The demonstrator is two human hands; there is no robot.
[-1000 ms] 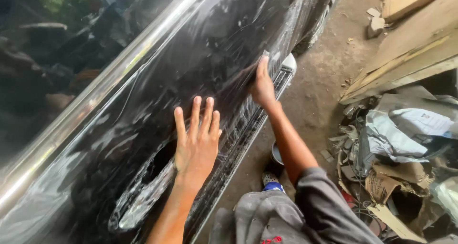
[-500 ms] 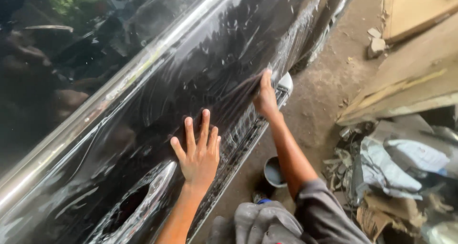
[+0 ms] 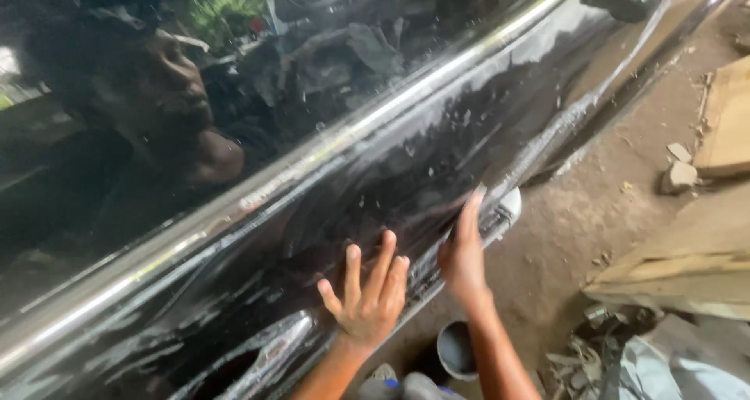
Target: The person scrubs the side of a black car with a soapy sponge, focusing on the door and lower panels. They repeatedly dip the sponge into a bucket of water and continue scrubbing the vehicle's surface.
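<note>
The left hand [image 3: 367, 302] lies flat with its fingers [image 3: 353, 266] spread wide against the wet, glossy black car door panel [image 3: 375, 189], gripping nothing. The right hand [image 3: 462, 261] presses on the same panel just beside it, toward the lower edge. Its fingers are held straight and close together, and something pale and rounded [image 3: 509, 206] shows past their tips; whether the hand holds it or merely touches it I cannot tell. The panel fills most of the view and slants from lower left to upper right, with a bright chrome trim strip [image 3: 312, 162] running along it under the dark window glass [image 3: 234, 72]. Streaks of whitish film cover the paint around both hands, and the chrome door handle [image 3: 269, 353] sits in its recess below and left of the left hand. A likely hazard is slipping: the surface looks slick, and a palm leaning on it could slide down toward the sill. Grit caught under the right hand could also scratch the paint. A small grey round container [image 3: 457, 349] stands on the dirt floor [image 3: 578, 228] near the right forearm, where an elbow or knee might tip it. Boards and scrap [image 3: 687, 267] lie well apart to the right.
</note>
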